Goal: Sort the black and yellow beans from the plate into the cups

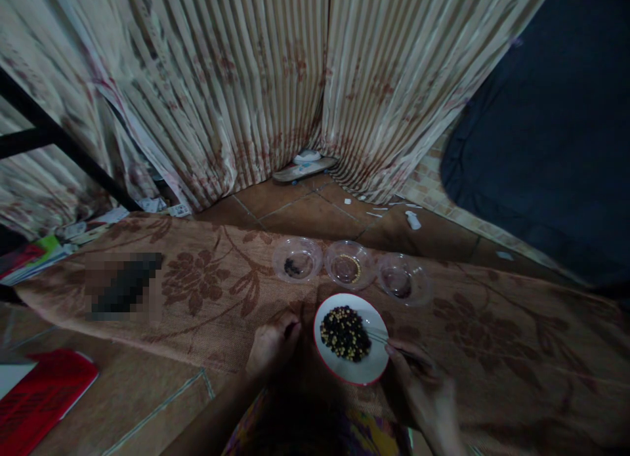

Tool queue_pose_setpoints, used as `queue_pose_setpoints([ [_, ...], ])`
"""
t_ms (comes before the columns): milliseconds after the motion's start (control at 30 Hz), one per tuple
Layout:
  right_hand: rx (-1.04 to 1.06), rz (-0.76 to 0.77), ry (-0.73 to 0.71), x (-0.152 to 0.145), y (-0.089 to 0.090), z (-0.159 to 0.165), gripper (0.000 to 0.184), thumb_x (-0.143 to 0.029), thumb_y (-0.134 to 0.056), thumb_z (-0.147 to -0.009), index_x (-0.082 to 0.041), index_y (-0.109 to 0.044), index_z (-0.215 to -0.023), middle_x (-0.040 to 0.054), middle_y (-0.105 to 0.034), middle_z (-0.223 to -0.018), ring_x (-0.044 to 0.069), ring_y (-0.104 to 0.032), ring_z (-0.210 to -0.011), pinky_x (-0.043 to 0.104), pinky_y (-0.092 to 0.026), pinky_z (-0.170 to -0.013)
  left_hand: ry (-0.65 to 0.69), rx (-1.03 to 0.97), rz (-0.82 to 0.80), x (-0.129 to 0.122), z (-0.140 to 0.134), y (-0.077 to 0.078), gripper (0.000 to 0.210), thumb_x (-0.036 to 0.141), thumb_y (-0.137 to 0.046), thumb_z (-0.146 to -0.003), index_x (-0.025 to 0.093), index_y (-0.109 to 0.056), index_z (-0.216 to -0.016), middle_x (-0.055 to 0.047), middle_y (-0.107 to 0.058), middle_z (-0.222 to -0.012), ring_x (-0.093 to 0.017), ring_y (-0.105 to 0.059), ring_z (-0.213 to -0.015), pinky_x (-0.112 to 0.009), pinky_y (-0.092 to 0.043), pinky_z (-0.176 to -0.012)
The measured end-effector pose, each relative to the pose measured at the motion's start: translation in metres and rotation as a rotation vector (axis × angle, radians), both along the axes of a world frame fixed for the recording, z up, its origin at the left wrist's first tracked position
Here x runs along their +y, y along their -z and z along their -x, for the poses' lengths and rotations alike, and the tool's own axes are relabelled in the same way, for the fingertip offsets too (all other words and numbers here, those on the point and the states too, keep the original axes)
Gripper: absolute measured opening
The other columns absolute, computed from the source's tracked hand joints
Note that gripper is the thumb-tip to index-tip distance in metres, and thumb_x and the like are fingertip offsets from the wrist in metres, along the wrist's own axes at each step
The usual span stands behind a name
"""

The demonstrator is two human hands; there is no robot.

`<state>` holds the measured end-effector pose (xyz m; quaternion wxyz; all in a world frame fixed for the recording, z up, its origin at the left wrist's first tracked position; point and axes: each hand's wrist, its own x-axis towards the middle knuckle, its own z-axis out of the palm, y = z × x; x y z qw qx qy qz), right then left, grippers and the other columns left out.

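Observation:
A white bowl (378,311) with a red rim stands on the cloth-covered table in front of me. Dark and pale-yellow beans (344,333) lie mixed in it. My right hand (423,384), at the bowl's right edge, grips slender metal tweezers (377,335) whose tips reach the beans. Left of the bowl, my left hand (274,338) rests with its fingers curled closed; what they hold, if anything, is hidden. Behind the bowl, three clear plastic cups stand in a row: the left cup (297,241) has dark bits, the middle cup (347,244) pale ones, the right cup (418,282) a few dark reddish ones.
A brown flowered cloth (236,344) covers the table. A blurred-out dark object (128,287) lies at its left. Papers (73,229) are piled at the far left, and a red bag (49,397) is below. Beyond are striped curtains (246,82), a skateboard (305,170) and litter on the tiled floor.

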<state>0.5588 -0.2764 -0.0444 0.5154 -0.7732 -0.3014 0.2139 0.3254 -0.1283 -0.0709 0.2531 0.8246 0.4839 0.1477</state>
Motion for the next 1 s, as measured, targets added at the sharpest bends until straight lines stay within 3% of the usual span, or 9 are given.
queue_pose_setpoints([
  [433, -0.007, 0.058, 0.001, -0.0014, -0.0008, -0.0017, 0.027, -0.045, -0.069, -0.072, -0.019, -0.073, -0.079, 0.0079, -0.072, -0.090, 0.023, -0.066, -0.088, 0.033, -0.054, -0.077, 0.000, -0.019, 0.027, 0.0000, 0.0001, -0.0006, 0.014, 0.027, -0.048, -0.089, 0.025, -0.062, -0.088, 0.000, -0.071, -0.090, -0.014, -0.065, -0.079, -0.023, -0.043, -0.073],
  [1000, 0.032, -0.076, 0.067, 0.0031, -0.0077, 0.0018, 0.026, -0.042, -0.073, -0.068, -0.017, -0.073, -0.074, 0.0101, -0.074, -0.079, 0.025, -0.068, -0.078, 0.037, -0.056, -0.071, 0.017, -0.004, 0.046, 0.0002, -0.0005, -0.0059, 0.015, 0.026, -0.047, -0.090, 0.024, -0.061, -0.087, 0.000, -0.070, -0.088, -0.014, -0.065, -0.077, -0.023, -0.043, -0.070],
])
